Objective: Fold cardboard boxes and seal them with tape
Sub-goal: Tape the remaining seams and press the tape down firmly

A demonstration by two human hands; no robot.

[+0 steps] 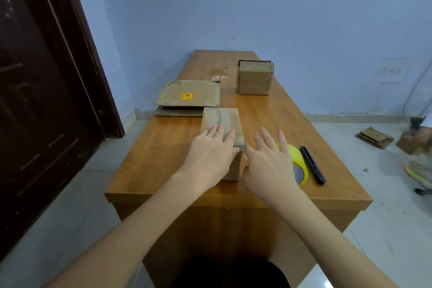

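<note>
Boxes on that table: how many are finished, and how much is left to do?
One small box stands folded at the far end. The left hand presses flat on a taped box, the right hand open beside it. Flat cardboard still waits unfolded; the yellow tape roll and black cutter lie ready.

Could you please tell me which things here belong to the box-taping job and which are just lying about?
Job:
near box, left hand flat on it
right hand
tape roll
black cutter
flat cartons
far box

Lying about:
cardboard scraps on the floor
wall note
</note>
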